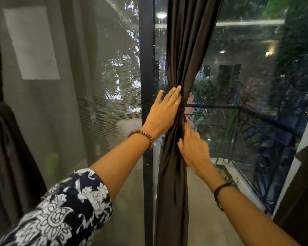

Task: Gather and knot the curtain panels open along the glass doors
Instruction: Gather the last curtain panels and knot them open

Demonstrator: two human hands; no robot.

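A dark brown curtain panel (183,55) hangs gathered into a narrow bunch in front of the glass door, pinched in at a knot (182,110) at mid height. My left hand (163,112) lies flat against the bunch at the knot, fingers straight and pointing up. Just below it, my right hand (194,148) has its fingers curled into the folds under the knot, gripping the cloth. The lower tail of the curtain (172,201) hangs straight down between my forearms.
A black door frame post (147,68) stands just left of the curtain. Left of it hangs a sheer grey curtain (69,86), with another dark panel (11,148) at the far left. Through the glass lie a balcony railing (256,121) and trees.
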